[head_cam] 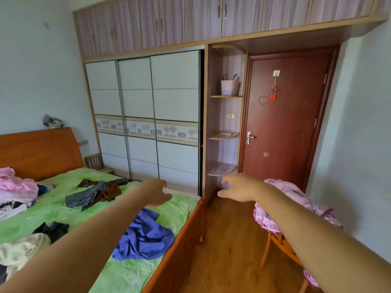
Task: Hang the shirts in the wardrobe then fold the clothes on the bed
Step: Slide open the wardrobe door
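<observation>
Green mottled bedsheet (63, 210), blue shirt (146, 237), reddish-brown door (283, 123)

I can read no words or numbers anywhere. The wardrobe (175, 85) band carries only tree drawings, and the red charm (273, 96) on the door (285, 140) is too small for me to make out.
</observation>
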The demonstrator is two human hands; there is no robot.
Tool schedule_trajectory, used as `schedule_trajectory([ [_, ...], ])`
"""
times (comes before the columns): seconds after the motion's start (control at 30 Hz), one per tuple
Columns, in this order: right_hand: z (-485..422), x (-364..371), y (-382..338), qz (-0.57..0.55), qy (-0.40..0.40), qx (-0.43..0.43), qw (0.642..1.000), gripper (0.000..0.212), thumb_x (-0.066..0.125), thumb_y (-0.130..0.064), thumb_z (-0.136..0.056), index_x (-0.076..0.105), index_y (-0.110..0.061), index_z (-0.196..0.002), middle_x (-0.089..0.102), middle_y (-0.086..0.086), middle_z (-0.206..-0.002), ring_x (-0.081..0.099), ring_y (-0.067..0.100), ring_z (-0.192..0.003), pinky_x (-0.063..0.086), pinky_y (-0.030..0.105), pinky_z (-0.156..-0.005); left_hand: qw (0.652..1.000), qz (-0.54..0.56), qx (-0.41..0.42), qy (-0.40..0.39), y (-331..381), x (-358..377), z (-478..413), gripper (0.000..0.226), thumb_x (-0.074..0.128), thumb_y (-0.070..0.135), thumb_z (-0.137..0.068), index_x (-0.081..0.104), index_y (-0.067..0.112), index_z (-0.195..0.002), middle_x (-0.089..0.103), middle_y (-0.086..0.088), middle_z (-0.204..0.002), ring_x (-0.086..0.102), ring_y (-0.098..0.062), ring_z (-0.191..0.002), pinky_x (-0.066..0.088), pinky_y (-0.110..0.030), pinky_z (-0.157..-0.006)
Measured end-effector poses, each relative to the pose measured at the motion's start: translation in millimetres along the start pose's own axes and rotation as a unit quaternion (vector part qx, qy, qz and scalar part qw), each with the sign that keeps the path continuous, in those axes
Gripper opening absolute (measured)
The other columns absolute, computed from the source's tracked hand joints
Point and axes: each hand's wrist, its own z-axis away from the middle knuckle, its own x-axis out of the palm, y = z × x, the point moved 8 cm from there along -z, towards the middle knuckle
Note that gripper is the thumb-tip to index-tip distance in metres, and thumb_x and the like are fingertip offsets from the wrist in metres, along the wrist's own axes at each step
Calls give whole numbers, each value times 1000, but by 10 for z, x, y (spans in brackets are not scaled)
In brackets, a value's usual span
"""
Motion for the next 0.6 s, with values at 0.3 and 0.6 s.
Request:
schedule_trajectory([
  [0.3, -1209, 190, 1319, -34, -36, 22, 999, 60, 55, -53, -96, 47, -22, -147, 52, 5, -146, 55, 23, -124, 50, 36, -98, 999, 34, -21, -26, 551, 651, -1672, 59, 56, 54, -94, 48, 23, -144, 58, -4, -140, 56, -24, -125, 46, -35, -102],
  [0.6, -2354, 209, 2319, -46, -46, 36, 997, 57, 56, -54, -95, 50, -24, -143, 55, 3, -143, 57, 21, -120, 50, 32, -89, 998, 32, -12, -54, 995, 950, -3155, 60, 52, 55, -96, 45, 24, -147, 53, -2, -147, 52, -24, -130, 44, -35, -105],
])
